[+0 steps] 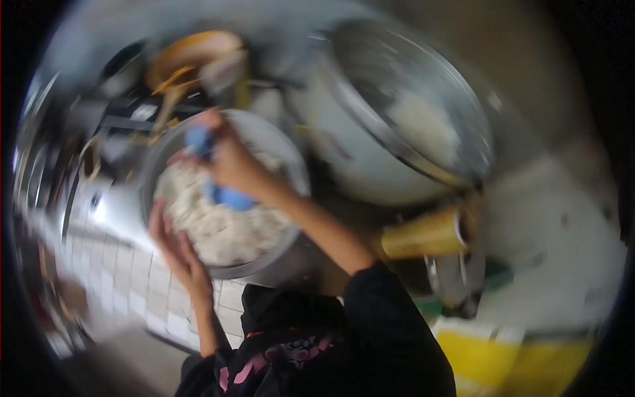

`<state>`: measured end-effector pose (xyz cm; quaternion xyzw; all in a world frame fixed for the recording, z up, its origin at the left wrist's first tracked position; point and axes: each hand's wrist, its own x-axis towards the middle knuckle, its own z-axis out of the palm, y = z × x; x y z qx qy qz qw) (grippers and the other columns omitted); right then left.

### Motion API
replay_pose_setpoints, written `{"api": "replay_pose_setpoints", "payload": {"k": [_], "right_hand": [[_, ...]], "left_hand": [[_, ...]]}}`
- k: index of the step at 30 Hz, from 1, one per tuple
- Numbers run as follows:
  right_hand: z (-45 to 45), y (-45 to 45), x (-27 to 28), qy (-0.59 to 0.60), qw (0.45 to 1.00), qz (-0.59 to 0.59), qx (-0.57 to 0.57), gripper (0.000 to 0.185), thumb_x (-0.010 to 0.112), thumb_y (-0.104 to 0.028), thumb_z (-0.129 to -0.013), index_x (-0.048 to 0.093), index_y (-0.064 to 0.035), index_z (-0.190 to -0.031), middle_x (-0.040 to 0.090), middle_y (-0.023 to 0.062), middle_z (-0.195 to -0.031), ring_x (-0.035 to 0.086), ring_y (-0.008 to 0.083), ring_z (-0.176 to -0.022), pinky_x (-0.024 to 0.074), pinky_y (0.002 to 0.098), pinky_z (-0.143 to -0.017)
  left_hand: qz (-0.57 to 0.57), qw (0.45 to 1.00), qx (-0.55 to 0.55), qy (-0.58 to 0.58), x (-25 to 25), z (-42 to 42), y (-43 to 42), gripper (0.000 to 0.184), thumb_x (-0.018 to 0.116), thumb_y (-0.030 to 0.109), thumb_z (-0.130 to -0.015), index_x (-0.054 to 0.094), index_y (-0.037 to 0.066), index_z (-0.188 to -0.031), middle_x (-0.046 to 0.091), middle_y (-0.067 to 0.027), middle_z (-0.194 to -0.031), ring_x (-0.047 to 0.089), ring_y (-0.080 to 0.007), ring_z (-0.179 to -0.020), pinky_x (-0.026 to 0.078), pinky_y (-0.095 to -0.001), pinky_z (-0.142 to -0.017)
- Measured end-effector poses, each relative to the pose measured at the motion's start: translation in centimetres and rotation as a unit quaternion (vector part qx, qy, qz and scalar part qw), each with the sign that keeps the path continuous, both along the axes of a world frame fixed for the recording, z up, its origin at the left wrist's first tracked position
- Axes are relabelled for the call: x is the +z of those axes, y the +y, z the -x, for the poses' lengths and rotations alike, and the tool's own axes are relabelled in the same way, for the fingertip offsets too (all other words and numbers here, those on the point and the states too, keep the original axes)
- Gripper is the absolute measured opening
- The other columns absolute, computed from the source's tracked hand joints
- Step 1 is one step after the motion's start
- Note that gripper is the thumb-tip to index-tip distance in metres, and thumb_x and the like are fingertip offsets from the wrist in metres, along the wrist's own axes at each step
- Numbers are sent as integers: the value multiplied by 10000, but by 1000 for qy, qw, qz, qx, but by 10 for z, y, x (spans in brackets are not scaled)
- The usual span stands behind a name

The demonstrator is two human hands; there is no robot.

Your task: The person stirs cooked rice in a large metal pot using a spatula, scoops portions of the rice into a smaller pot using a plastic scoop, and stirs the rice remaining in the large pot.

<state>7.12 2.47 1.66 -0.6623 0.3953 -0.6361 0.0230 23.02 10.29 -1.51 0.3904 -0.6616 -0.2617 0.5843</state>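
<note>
A round metal bowl (pixel 299 165) holds a lumpy, pale dough-like mass (pixel 231 241). My left hand (pixel 177 248) lies along the bowl's lower left side, its fingers stretched out against the outer wall. Over the bowl, my right hand (pixel 221 155) is wrapped round a blue tool (pixel 228 197), whose lower part touches the pale mass. Motion blur hides the tool's exact shape.
A large metal-rimmed pot (pixel 357 172) with pale stuff inside stands at the upper right. Below it lies a yellow roll (pixel 423 237). An orange basin (pixel 218 41) is behind the bowl. Yellow packets (pixel 476 354) lie at the lower right; tiled floor shows at the left.
</note>
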Motion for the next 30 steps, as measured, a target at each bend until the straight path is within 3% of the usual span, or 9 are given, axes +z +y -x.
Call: {"api": "replay_pose_setpoints", "payload": {"k": [3, 7, 10, 11, 14, 18, 23, 27, 30], "right_hand": [[11, 71, 4, 182, 955, -136, -190, 719, 677, -306, -730, 333, 83, -1227, 418, 212, -1057, 472, 291, -950, 417, 369, -794], [81, 229, 19, 271, 939, -202, -56, 707, 674, -279, -716, 360, 140, -1192, 402, 238, -1149, 466, 328, -1015, 447, 358, -835], [146, 368, 29, -4, 948, -276, 160, 365, 614, -160, -809, 495, -36, -1132, 523, 87, -982, 555, 182, -915, 466, 292, -742], [174, 419, -2, -22, 956, -277, -89, 344, 611, -153, -813, 505, -35, -1118, 551, 94, -976, 577, 179, -880, 473, 279, -722], [254, 527, -46, -325, 752, -337, -463, 463, 587, -271, -813, 450, -21, -1177, 518, 203, -1134, 552, 272, -992, 464, 370, -795], [301, 620, -197, -73, 521, -616, -585, 621, 617, -366, -772, 395, 63, -1162, 513, 272, -1012, 521, 376, -979, 430, 432, -804], [306, 618, -209, -49, 588, -594, -547, 451, 542, -312, -817, 453, 57, -1060, 468, 317, -1001, 462, 464, -943, 402, 486, -808], [293, 623, -186, 22, 584, -615, -530, 216, 479, -202, -836, 511, -3, -911, 523, 197, -893, 507, 367, -875, 432, 448, -731], [294, 609, -114, -205, 587, -560, -547, 194, 475, -254, -873, 515, -65, -858, 488, 75, -720, 469, 199, -635, 390, 299, -531]], "left_hand": [[52, 996, -71, -15, -7, 25, -15, 594, 410, 313, -907, 195, -27, -1344, 334, -197, -1336, 334, -305, -1244, 243, -430, -1020], [117, 977, -50, -172, 11, 72, -17, 436, 426, 38, -903, 291, 24, -1317, 495, -202, -1182, 523, -263, -1061, 418, -362, -885], [129, 974, 15, -184, 2, 67, -41, 394, 415, 31, -907, 330, 28, -1292, 522, -188, -1140, 563, -246, -995, 465, -351, -830], [123, 975, 27, -180, 5, 66, -48, 384, 414, 38, -910, 338, 31, -1287, 529, -181, -1128, 569, -244, -984, 480, -351, -812], [169, 924, 201, -276, 0, 34, -104, 434, 521, 154, -879, 361, 55, -1270, 528, -169, -1145, 580, -270, -968, 508, -366, -796], [285, 857, 259, -342, 25, 40, -111, 445, 448, 273, -904, 340, 99, -1299, 369, -188, -1293, 490, -338, -1090, 414, -496, -949], [184, 952, 107, -218, 44, 147, -19, 482, 521, 137, -874, 331, 72, -1312, 393, -145, -1292, 376, -255, -1206, 379, -430, -960], [105, 979, -42, -169, 46, 212, 18, 446, 396, 132, -923, 258, 65, -1342, 303, -150, -1364, 330, -260, -1249, 290, -420, -1033], [-62, 993, -89, -46, 29, 231, 14, 456, 334, 232, -940, 236, 63, -1352, 291, -147, -1378, 300, -254, -1270, 272, -414, -1035]]}}
